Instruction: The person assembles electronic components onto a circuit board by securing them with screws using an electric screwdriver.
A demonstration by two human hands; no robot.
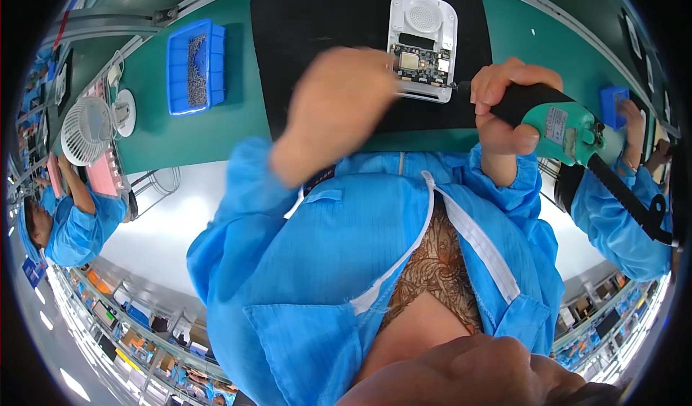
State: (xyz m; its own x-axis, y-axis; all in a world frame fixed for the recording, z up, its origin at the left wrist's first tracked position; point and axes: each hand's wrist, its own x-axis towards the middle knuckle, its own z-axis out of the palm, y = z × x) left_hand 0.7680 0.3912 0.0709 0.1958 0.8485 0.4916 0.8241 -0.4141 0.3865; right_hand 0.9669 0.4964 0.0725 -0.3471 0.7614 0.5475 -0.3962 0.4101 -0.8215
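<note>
A white plastic housing [424, 89] with a round perforated speaker grille [423, 17] lies on the black mat, a circuit board [425, 66] set across its lower half. My left hand [339, 107] is smeared by motion; its fingers reach the board's left edge, and what they hold, if anything, cannot be made out. In my right hand [508, 107] is a green and black electric screwdriver [559, 125], gripped around its dark front part. The tool lies tilted, its tip pointing left toward the housing's lower right corner.
A blue bin [215, 71] of small screws stands on the green table [241, 128], left of the black mat [295, 38]. A white fan [88, 128] is farther left. Co-workers in blue sit on both sides; one reaches near a small blue box [613, 107] at right.
</note>
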